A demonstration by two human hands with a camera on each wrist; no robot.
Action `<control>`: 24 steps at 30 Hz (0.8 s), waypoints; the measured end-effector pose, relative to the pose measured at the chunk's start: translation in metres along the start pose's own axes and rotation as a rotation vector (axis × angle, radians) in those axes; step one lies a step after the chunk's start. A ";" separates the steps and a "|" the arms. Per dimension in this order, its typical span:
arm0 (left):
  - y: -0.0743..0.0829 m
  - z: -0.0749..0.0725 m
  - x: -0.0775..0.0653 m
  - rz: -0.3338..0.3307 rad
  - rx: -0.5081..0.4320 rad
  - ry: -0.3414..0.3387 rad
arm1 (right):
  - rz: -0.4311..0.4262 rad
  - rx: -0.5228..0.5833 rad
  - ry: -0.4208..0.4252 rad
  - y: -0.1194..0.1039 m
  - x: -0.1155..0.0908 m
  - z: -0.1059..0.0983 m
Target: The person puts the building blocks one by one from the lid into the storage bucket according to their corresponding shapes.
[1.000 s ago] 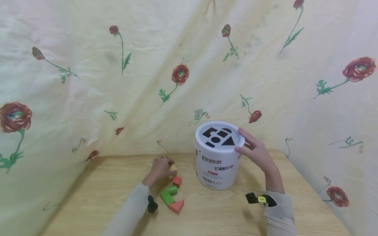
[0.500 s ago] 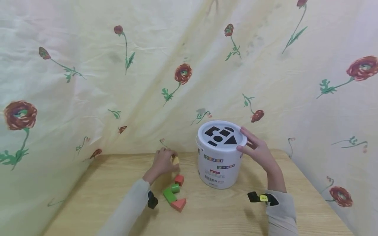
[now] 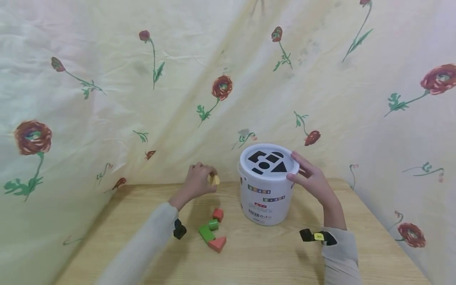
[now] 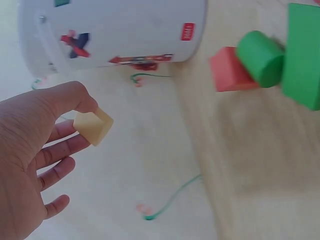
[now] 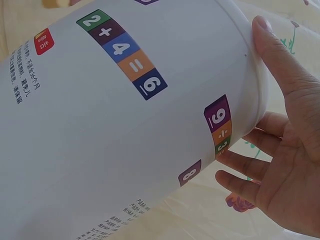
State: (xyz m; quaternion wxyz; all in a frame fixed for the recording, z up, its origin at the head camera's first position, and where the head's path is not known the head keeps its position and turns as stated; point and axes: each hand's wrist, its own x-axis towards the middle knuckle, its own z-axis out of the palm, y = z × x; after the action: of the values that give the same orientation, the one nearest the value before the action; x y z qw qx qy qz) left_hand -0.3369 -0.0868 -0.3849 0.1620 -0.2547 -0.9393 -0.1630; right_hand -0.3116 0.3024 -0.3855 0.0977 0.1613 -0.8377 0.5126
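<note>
My left hand (image 3: 197,182) pinches a small yellow block (image 4: 92,127) between thumb and fingertips, held above the table to the left of the bucket; its full shape is partly hidden. The white bucket (image 3: 265,202) stands upright, its lid (image 3: 289,159) cut with several shaped holes: a round, a triangle, rectangles and others. At the bucket's upper right, my right hand (image 3: 315,182) grips the lid's rim, thumb on one side and fingers round the edge. In front of the left hand lie a red block (image 3: 218,214), a green cylinder (image 3: 213,225), a green rectangular block (image 3: 206,233) and a red triangular block (image 3: 218,244).
The wooden table (image 3: 263,257) ends at the back against a cream flowered cloth (image 3: 178,99), which also hangs at both sides. A thin wire handle (image 3: 240,169) hangs on the bucket's left side.
My left hand has lifted the yellow block off the table and raised it. The right hand stays on the bucket's rim. The head view has shifted slightly.
</note>
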 end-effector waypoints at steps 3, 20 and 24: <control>0.007 -0.013 0.008 0.031 0.026 0.029 | 0.010 0.010 0.000 -0.001 0.000 -0.001; 0.079 -0.046 0.073 0.000 -0.130 0.178 | 0.019 0.024 -0.001 -0.001 -0.002 -0.001; 0.099 -0.041 0.085 -0.023 -0.206 0.205 | 0.014 0.019 0.001 -0.001 -0.002 0.001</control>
State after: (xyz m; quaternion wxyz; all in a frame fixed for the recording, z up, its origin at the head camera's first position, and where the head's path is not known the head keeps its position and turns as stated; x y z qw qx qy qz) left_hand -0.3447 0.0148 -0.2927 0.2280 -0.2413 -0.8990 -0.2856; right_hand -0.3097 0.3017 -0.3858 0.0927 0.1560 -0.8338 0.5214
